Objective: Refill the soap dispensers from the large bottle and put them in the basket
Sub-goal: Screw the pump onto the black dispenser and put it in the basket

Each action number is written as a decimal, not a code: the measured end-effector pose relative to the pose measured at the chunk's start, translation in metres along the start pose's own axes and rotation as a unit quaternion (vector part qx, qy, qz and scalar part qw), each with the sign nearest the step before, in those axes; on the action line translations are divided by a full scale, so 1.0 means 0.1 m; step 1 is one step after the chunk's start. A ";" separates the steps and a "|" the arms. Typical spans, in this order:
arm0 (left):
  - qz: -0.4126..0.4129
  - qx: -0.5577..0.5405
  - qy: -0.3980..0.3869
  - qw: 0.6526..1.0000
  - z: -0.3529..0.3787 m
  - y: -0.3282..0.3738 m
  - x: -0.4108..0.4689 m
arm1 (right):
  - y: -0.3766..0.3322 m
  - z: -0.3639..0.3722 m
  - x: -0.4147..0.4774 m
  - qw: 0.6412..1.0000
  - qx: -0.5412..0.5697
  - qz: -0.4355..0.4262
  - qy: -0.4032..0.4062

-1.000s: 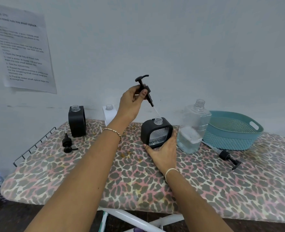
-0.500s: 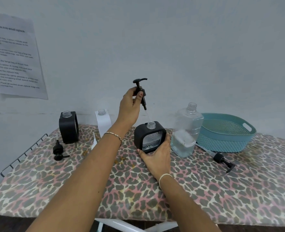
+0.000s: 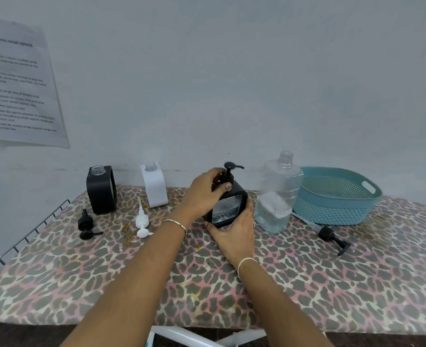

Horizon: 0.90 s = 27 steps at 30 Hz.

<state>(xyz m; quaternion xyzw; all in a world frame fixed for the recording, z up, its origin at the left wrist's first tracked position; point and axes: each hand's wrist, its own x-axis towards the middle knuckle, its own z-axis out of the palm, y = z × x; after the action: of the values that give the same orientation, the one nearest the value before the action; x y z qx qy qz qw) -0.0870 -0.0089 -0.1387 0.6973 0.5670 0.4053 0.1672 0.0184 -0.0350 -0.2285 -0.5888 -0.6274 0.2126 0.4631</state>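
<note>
Three dispensers are standing on the leopard-print board [image 3: 307,284]: a black dispenser [image 3: 101,191] and a white dispenser [image 3: 154,187], both uncapped, at nine o'clock of the centre dispenser [image 3: 228,209]. The left hand [image 3: 203,194] is pinching its pump [image 3: 229,171]; the right hand [image 3: 234,234] is wrapping its base. Rigid, smooth, probably slippery and heavier filled, it is asking for a grip on its flat sides. One large bottle [image 3: 277,196] and one basket [image 3: 332,211] are sitting at three o'clock; three loose pumps [image 3: 141,221] are lying around.

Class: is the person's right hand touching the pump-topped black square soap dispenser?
Touching. Head view: the right hand grips the black square soap dispenser, fingers curled along its side.
</note>
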 end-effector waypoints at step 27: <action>-0.047 -0.119 0.131 0.983 0.10 -0.13 -0.04 | 0.04 0.02 0.02 1.000 0.008 -0.007 0.009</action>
<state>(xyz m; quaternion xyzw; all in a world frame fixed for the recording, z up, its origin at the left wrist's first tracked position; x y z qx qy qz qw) -0.0883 -0.0064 -0.1551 0.5863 0.5638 0.5492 0.1919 0.0197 -0.0317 -0.2322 -0.5827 -0.6254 0.2094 0.4748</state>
